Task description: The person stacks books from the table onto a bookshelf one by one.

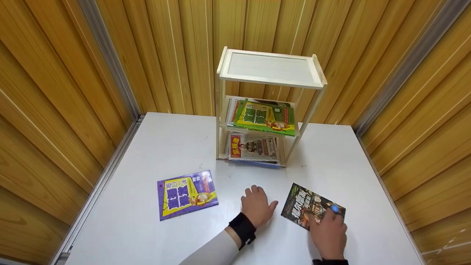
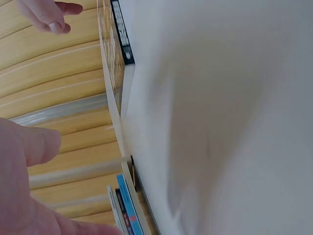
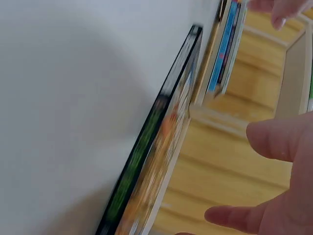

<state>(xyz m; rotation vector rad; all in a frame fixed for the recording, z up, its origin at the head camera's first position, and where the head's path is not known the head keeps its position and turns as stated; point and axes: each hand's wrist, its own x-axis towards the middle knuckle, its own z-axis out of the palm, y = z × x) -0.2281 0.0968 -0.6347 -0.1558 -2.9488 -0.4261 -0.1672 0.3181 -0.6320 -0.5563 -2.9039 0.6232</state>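
A dark comic-style book [image 1: 300, 200] lies flat and slanted on the white table [image 1: 254, 243]. My right hand [image 1: 329, 235] is over its near right corner, hiding part of the cover. In the right wrist view the thumb and fingers of that hand [image 3: 288, 166] are spread apart, beside the book's edge [image 3: 146, 142], gripping nothing. Left of the book, my left hand [image 1: 257, 208] is low over the table with its fingers loosely extended and holds nothing. A purple and yellow book [image 1: 187, 195] lies further left, away from both hands.
A pale wooden shelf rack [image 1: 271, 70] stands at the back of the table. Its middle tier carries a green book [image 1: 265, 116] on top of others; the bottom tier has a stack topped by a red and white book [image 1: 254, 146]. Wood-look panels [image 1: 176, 55] enclose the table.
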